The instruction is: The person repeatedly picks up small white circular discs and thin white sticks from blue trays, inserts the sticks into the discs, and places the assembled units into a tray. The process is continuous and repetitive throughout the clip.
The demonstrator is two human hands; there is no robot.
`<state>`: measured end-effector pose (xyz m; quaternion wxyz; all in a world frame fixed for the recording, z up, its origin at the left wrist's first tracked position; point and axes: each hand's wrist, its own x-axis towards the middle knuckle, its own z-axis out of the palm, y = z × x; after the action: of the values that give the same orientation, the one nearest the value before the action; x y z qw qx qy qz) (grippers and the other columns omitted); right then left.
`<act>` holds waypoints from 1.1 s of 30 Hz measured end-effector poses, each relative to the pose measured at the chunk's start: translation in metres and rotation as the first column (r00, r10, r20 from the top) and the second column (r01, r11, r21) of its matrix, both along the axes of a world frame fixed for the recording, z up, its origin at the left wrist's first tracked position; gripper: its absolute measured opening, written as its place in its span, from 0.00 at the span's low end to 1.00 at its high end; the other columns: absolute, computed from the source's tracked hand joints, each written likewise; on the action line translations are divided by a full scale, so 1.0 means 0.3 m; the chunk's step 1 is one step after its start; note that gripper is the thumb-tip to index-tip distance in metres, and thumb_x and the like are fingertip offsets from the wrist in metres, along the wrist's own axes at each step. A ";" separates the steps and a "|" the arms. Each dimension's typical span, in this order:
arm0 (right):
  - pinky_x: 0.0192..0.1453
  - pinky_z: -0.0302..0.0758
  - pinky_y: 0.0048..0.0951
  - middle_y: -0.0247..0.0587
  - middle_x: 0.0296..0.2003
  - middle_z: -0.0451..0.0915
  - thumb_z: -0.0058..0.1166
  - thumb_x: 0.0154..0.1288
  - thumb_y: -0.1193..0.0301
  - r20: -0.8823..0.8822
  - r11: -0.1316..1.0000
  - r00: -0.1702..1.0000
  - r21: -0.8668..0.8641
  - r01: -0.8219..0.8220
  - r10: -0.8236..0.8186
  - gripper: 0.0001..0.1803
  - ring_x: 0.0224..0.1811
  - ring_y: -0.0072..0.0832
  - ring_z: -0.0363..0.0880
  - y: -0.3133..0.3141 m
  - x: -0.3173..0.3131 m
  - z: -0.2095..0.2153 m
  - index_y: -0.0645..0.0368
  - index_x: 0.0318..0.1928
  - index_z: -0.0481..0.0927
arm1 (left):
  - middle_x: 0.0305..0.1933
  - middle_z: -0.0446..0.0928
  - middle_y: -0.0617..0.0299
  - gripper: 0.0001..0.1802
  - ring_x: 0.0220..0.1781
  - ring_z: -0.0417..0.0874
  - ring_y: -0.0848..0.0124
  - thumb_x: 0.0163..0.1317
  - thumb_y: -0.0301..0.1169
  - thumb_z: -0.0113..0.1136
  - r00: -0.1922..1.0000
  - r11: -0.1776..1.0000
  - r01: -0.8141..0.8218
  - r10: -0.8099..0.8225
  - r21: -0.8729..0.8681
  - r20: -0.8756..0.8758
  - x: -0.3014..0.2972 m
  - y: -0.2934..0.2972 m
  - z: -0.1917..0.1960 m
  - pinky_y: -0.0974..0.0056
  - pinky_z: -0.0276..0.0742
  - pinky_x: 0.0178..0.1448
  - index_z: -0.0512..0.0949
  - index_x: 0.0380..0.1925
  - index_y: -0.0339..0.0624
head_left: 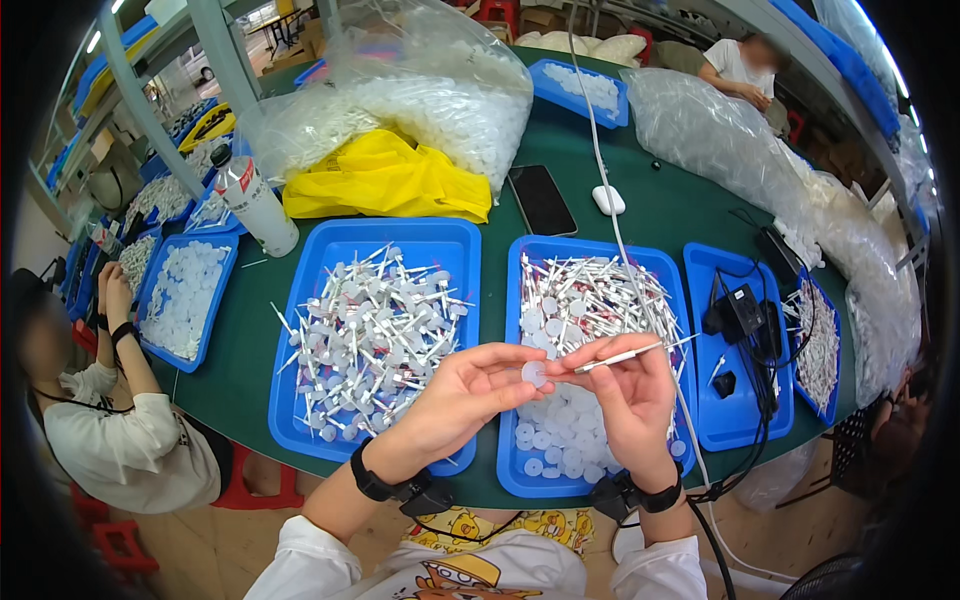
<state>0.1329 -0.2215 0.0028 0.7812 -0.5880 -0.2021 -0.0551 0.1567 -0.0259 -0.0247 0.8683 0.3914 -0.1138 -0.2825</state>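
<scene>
My left hand (475, 385) is closed, pinching a small translucent round disc (534, 374) between thumb and fingers. A slim white stick with a thin pointed end (632, 354) lies in the closed fingers of my right hand (632, 395), its point toward the right. The two hands nearly meet above a blue tray (508, 440), which holds white sticks (590, 285) at its far side and loose translucent discs (565, 430) at its near side. To the left, another blue tray (285, 425) is heaped with white sticks that carry discs (375, 340).
Cables and a black adapter (740, 308) lie in a blue tray (715, 430) at right. Farther back are a phone (541, 200), a white case (608, 200), a bottle (255, 205), a yellow bag (390, 180) and a white cable (600, 150). Co-workers sit at left and far right.
</scene>
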 end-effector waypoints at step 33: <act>0.54 0.77 0.30 0.48 0.46 0.80 0.52 0.66 0.85 0.099 0.972 0.992 -0.216 0.095 -0.075 0.10 0.50 0.31 0.81 0.010 -0.001 -0.015 0.66 0.47 0.72 | 0.57 0.79 0.51 0.23 0.55 0.82 0.69 0.66 0.23 0.59 1.000 0.997 0.004 -0.006 0.075 0.028 0.002 -0.002 0.009 0.66 0.77 0.61 0.71 0.61 0.28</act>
<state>0.1327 -0.2186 -0.0017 0.6984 -0.6758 -0.2169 -0.0922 0.1573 -0.0266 -0.0221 0.8507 0.4272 -0.1164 -0.2832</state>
